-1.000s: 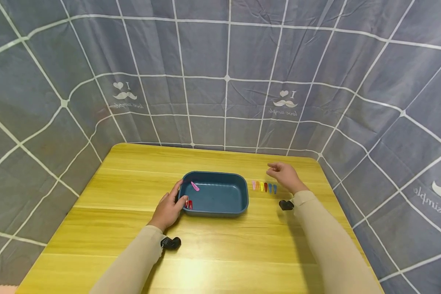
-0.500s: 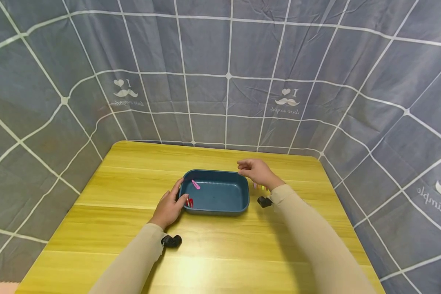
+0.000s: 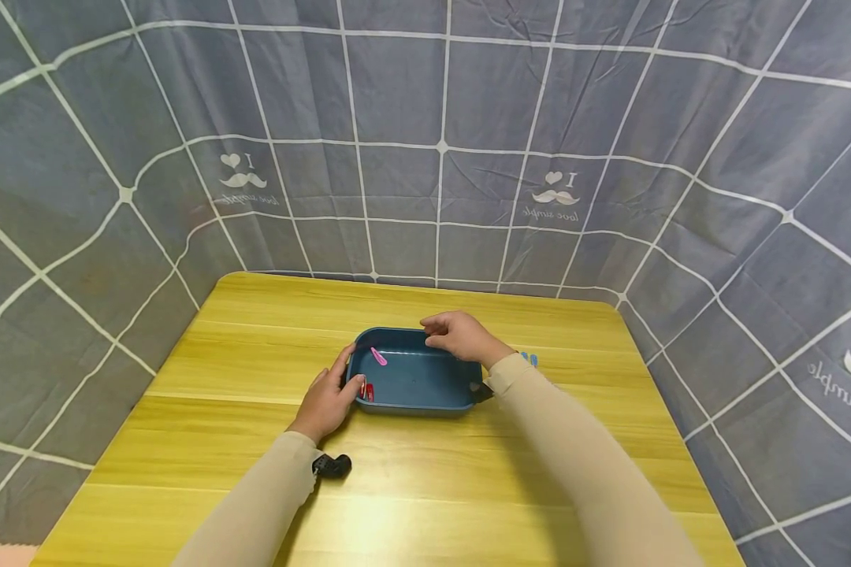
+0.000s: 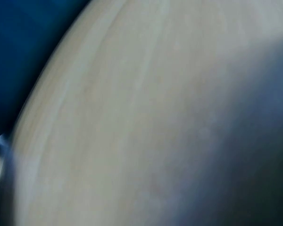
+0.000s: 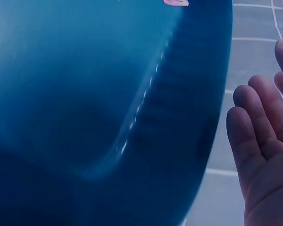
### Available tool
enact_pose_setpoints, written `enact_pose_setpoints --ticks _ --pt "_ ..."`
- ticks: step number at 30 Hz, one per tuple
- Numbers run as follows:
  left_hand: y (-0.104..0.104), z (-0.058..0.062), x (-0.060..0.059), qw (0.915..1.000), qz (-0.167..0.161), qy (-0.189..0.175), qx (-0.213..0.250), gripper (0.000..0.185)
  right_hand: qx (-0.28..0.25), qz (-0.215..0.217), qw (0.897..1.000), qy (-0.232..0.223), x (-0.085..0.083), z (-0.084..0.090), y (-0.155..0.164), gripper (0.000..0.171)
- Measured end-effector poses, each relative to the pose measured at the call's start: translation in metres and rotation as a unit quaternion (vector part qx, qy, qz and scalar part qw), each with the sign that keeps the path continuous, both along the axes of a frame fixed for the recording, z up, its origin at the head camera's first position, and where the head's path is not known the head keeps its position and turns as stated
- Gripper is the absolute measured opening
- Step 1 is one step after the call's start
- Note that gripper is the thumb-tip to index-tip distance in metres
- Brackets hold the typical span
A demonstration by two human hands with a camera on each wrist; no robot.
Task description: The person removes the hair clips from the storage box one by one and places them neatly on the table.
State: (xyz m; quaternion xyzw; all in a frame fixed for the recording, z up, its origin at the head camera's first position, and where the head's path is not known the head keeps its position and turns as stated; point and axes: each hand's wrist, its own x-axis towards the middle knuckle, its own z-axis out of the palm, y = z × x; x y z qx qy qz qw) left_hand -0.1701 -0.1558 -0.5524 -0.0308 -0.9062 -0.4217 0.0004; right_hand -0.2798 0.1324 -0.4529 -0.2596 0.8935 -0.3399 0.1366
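In the head view my left hand (image 3: 328, 400) grips the left end of a dark blue rectangular plastic bin (image 3: 414, 411), thumb over the rim and fingers along the outside. My right hand (image 3: 461, 336) hovers over the bin's back right rim, fingers bent toward the thumb; I cannot tell whether something is pinched there. A pink snap hair clip (image 3: 379, 357) lies inside at the back left. Red hair clips (image 3: 369, 392) sit by my left thumb. Blue hair clips (image 3: 534, 360) show on the table behind my right wrist, which hides the others in the row.
The bin stands on a yellow wood-grain table (image 3: 411, 488). A grey curtain (image 3: 397, 181) with white grid lines surrounds the back and sides. A black wrist camera (image 3: 332, 466) sticks out from my left sleeve. The left wrist view is mostly blurred table surface.
My right hand has moved left from beside the row of hair clips to over the bin's back rim. My left hand and the bin have stayed put.
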Motion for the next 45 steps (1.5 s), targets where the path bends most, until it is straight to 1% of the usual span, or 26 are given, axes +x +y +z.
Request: enact_pose_setpoints --ticks 3,10,14,20,28,33,35,41,45 --pt "0.000 0.000 0.000 1.0000 -0.001 0.003 -0.003 0.065 0.008 0.007 1.000 -0.002 0.001 0.000 -0.010 0.044" --pt "0.001 0.002 0.001 1.0000 -0.002 -0.009 -0.003 0.065 0.042 0.019 0.999 -0.014 0.001 -0.005 -0.034 0.043" --pt "0.001 0.002 0.001 0.9999 -0.002 -0.012 -0.005 0.065 0.050 0.031 0.998 -0.025 0.000 -0.007 -0.046 0.045" --pt "0.001 0.002 0.001 0.9998 0.000 -0.017 -0.006 0.065 0.073 0.047 0.995 -0.042 -0.003 -0.016 -0.057 0.049" --pt "0.002 0.002 0.000 1.0000 0.007 -0.006 -0.004 0.065 0.118 0.061 0.990 -0.036 -0.003 -0.024 -0.069 0.049" --pt "0.002 0.002 0.001 0.9999 0.005 -0.011 -0.003 0.065 0.147 0.066 0.986 -0.037 -0.001 -0.030 -0.078 0.051" --pt "0.002 0.003 0.001 0.9998 0.004 -0.017 -0.006 0.065 0.157 0.066 0.985 -0.033 -0.001 -0.033 -0.081 0.051" --pt "0.001 0.001 0.000 0.9998 0.003 -0.014 -0.011 0.065 0.179 0.074 0.981 -0.004 -0.002 -0.041 -0.090 0.051" --pt "0.001 0.001 0.000 0.9999 0.001 -0.012 -0.011 0.065 0.188 0.082 0.979 -0.002 -0.002 -0.043 -0.094 0.050"
